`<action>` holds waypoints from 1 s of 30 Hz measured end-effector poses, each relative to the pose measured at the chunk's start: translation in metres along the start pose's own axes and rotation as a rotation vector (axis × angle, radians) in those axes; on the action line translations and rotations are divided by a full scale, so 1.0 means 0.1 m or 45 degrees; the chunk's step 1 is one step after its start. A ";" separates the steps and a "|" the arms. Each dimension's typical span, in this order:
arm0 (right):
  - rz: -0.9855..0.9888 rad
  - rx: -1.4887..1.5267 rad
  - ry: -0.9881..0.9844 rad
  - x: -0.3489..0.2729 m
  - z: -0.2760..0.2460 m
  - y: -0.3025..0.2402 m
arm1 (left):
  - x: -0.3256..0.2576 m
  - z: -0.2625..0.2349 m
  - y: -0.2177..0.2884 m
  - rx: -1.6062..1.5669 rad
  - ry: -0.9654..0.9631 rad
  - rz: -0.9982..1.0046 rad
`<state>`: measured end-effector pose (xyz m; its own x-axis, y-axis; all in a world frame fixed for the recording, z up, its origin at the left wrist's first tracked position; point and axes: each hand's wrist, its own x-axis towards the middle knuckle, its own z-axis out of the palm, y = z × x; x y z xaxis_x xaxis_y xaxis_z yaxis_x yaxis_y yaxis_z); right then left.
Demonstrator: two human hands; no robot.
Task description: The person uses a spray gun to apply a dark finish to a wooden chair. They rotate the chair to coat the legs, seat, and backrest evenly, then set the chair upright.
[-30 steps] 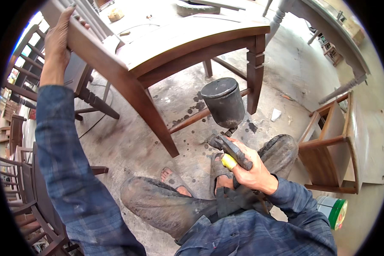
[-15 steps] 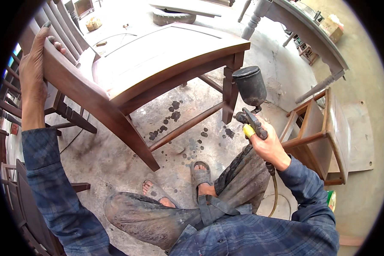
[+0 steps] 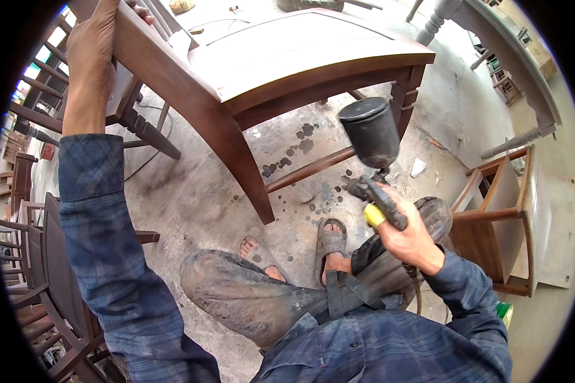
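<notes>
Stained concrete floor (image 3: 191,191) lies below us; our left hand (image 3: 92,48) grips the tilted chair (image 3: 268,70), our right hand (image 3: 409,233) closed around the spray gun (image 3: 374,166) beside its leg.

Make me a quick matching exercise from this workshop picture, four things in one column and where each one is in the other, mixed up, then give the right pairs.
Things:
1. left hand
2. right hand
3. black cup
4. sandal

Places:
A. on top of the spray gun
B. on the stained concrete floor, on a foot
C. gripping the back of the brown wooden chair
D. wrapped around the spray gun's handle

Pairs: 1-C, 2-D, 3-A, 4-B
</notes>
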<state>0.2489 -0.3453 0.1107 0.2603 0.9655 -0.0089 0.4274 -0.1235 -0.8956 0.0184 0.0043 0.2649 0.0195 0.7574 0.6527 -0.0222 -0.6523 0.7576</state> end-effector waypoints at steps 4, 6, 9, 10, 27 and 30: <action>-0.015 0.126 -0.130 0.02 0.32 -0.04 | 0.06 0.01 -0.02 -0.032 0.025 -0.038; -0.063 0.160 -0.158 0.04 0.44 -0.01 | -0.02 0.03 0.02 -0.040 0.051 -0.169; -0.184 0.138 -0.168 0.00 0.47 0.07 | 0.10 -0.01 0.02 0.023 -0.303 -0.236; -0.178 0.171 -0.176 -0.02 0.48 0.10 | 0.21 -0.13 -0.09 0.044 -0.281 -0.224; 0.144 0.268 0.598 -0.44 -0.32 0.81 | 1.12 -0.26 -0.76 -0.193 -0.219 -0.420; 0.134 0.285 0.650 -0.36 -0.42 0.86 | 1.24 -0.33 -0.82 -0.185 -0.216 -0.455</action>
<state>0.3128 -0.4001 0.0528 0.7012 0.7102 0.0629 0.1968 -0.1080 -0.9745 -0.0107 0.1530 0.2837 0.2154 0.9117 0.3498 -0.1251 -0.3295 0.9358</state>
